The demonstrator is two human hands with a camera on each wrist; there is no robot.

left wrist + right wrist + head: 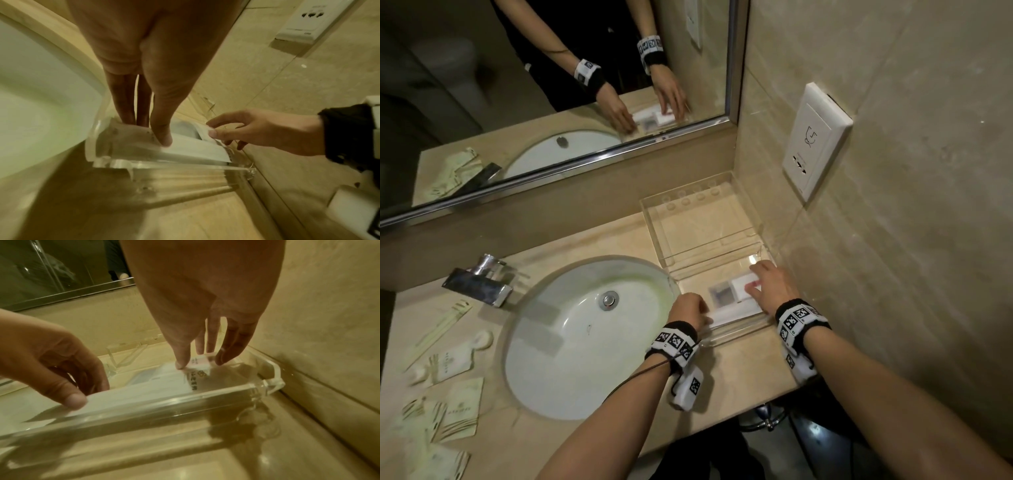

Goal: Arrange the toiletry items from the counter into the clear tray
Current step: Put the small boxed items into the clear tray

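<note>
The clear tray (654, 219) stands on the counter right of the sink, against the wall. Both hands reach into its near compartment. My left hand (688, 310) pinches the left end of a long white packet (732, 315) lying along the tray's front wall; in the left wrist view the thumb lies on the packet (195, 149) with the fingers behind it. My right hand (770, 284) pinches a small white packet (743, 284) at the right end, its thumb and fingertips (180, 365) on the printed packet (197, 369). A grey-windowed packet (720, 295) lies between the two.
A white sink (585, 339) and chrome faucet (479, 281) sit to the left. Several cream sachets and packets (455, 404) lie on the counter's far left. A wall socket (815, 140) hangs above the tray. The mirror (551, 85) runs behind.
</note>
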